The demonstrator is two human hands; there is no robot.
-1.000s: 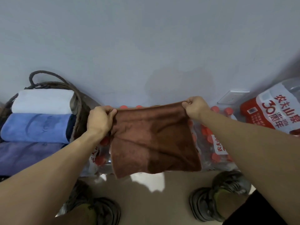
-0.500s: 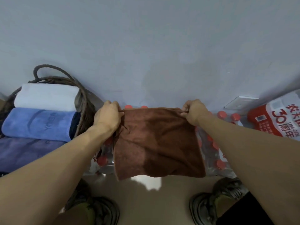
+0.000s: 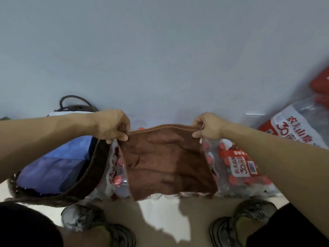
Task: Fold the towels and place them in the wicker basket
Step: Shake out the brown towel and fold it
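Observation:
A brown towel [image 3: 167, 163] hangs in the air in front of me, doubled over, its top edge stretched level. My left hand [image 3: 112, 126] pinches its top left corner and my right hand [image 3: 207, 127] pinches its top right corner. The wicker basket [image 3: 83, 182] stands on the floor at the left, under my left forearm. Folded blue and purple towels [image 3: 58, 163] lie inside it, and a white one is mostly hidden behind my arm.
Shrink-wrapped packs of red-capped water bottles [image 3: 238, 168] stand against the grey wall behind the towel, with another pack [image 3: 299, 125] at the right. A wall socket [image 3: 251, 118] sits low on the wall. My two shoes [image 3: 249, 221] are on the beige floor below.
My view has tilted down and the basket now sits lower under my left arm. My hands have spread a little and pulled the towel's top edge taut.

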